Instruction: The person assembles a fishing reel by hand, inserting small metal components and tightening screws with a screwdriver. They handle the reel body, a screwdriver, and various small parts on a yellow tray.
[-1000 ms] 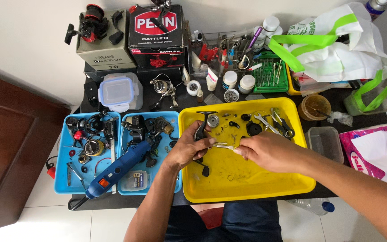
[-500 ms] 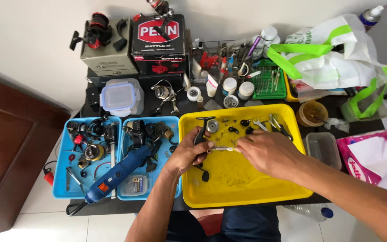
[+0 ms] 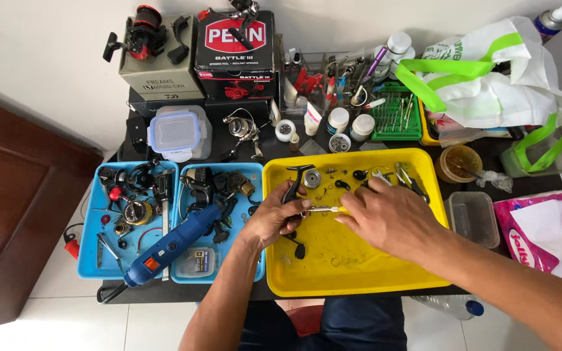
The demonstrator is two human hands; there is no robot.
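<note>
Left hand point(image 3: 274, 221) clamps a black reel part point(image 3: 292, 190); right hand point(image 3: 385, 218) fingers pinch a thin tool point(image 3: 323, 209). Keep both over the yellow tray point(image 3: 359, 276), tool square.

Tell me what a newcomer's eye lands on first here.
The bright yellow tray at centre, where the left hand and right hand meet over a small metal part. Next, the blue rotary tool lying across the two blue trays on the left. Then the white bag with green handles at the upper right.

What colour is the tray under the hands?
Yellow. The tray shows best in the head view, beneath both hands.
</note>
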